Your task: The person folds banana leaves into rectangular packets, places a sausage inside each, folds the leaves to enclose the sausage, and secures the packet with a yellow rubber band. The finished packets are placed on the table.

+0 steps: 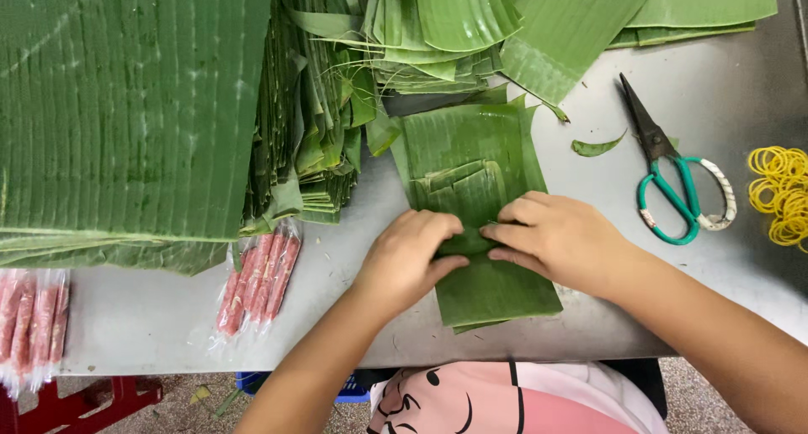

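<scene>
Steel table (pixel 724 72) | left hand (pixel 408 257), right hand (pixel 560 236) fingers pinching banana-leaf strip (pixel 484 291) | clear sausage pack (pixel 259 287) left

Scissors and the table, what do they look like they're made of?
Scissors: dark, dull metal blades; glossy green handles, probably plastic, one loop wrapped in whitish tape or cloth. Table: likely stainless steel, judging by its grey, brushed, faintly reflective surface.

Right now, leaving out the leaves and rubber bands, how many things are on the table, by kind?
Scissors: 1
Sausage packs: 2
Hands, left and right, both on the folded leaf: 2
Total: 5
</scene>
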